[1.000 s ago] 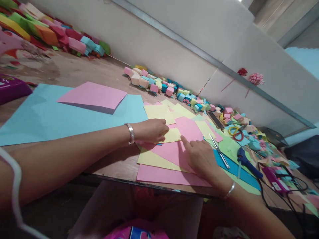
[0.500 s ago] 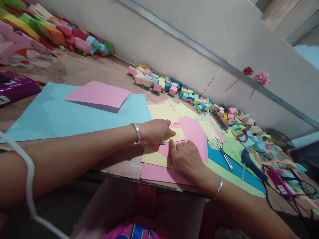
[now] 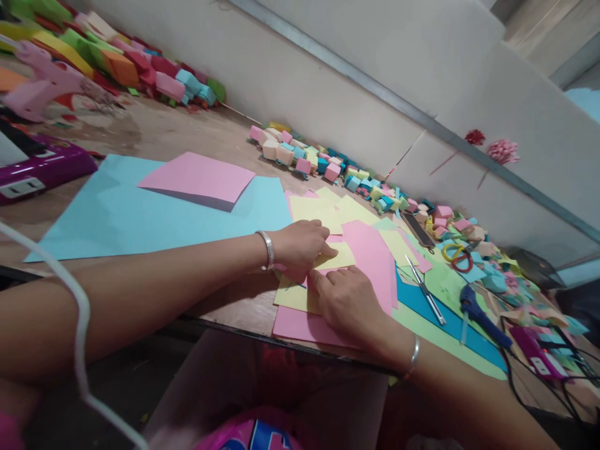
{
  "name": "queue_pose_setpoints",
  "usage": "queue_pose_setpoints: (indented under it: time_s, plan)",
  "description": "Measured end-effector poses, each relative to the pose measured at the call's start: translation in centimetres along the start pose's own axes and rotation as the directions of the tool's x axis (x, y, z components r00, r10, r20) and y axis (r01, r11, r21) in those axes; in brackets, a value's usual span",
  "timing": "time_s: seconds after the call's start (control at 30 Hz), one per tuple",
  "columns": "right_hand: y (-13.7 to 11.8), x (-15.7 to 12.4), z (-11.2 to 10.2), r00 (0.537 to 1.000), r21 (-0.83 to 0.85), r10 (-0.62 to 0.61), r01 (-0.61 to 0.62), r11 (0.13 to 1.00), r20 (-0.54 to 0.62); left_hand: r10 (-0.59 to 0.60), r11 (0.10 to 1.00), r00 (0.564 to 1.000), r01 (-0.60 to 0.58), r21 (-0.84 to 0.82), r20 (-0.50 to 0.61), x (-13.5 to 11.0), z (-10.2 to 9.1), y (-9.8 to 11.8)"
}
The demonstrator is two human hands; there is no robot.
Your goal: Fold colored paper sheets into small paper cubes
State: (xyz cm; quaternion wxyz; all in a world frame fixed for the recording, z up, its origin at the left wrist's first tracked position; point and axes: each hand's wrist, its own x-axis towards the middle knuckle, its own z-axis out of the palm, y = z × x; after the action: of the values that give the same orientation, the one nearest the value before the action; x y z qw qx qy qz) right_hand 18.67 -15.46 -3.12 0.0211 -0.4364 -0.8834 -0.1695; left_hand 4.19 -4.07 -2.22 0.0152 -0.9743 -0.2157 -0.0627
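Observation:
My left hand [image 3: 302, 247] rests with curled fingers on a small yellow paper square [image 3: 338, 257], pinning it to a pile of pink and yellow sheets near the table's front edge. My right hand [image 3: 349, 299] lies just below it on a pink sheet [image 3: 375, 262]. Its fingers are pressed together and its thumb tip meets the left hand at the fold of the pink sheet. More pink paper [image 3: 300, 326] and yellow paper [image 3: 293, 295] lie under both hands. Each wrist carries a silver bangle.
A large light-blue sheet [image 3: 140, 219] with a folded pink sheet [image 3: 199, 179] lies to the left. Rows of small coloured paper cubes [image 3: 323, 165] line the wall. To the right lie a craft knife [image 3: 425, 290], scissors [image 3: 454, 255], a blue glue gun [image 3: 482, 312] and cables.
My right hand has slid left across the pink sheet, from pointing at its middle to touching my left hand. The pink sheet now lies folded over. My left hand stayed on the yellow square.

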Motion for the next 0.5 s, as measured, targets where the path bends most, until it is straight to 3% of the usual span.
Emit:
queue_pose_setpoints:
  time_s: [0.17,0.27,0.43,0.5]
  plan:
    - [-0.38,0.21,0.18,1.000,-0.028,0.002,-0.003,1.000,-0.008,-0.001,1.000,1.000,0.001,-0.002,0.019,-0.07,-0.45,-0.03]
    - [-0.62,0.63,-0.02,0.994,-0.049,0.078,-0.075,0.996,0.070,-0.003,1.000,1.000,0.002,0.004,0.030,-0.04,-0.62,-0.06]
    - [-0.74,0.62,-0.04,0.988,0.033,-0.007,0.002,0.999,0.156,-0.004,1.000,0.999,0.005,-0.011,0.046,-0.09,-0.60,-0.05]
    - [-0.31,0.28,-0.11,0.981,0.004,0.031,-0.033,0.999,0.192,-0.014,1.000,1.000,0.015,-0.011,0.013,-0.16,-0.43,-0.09]
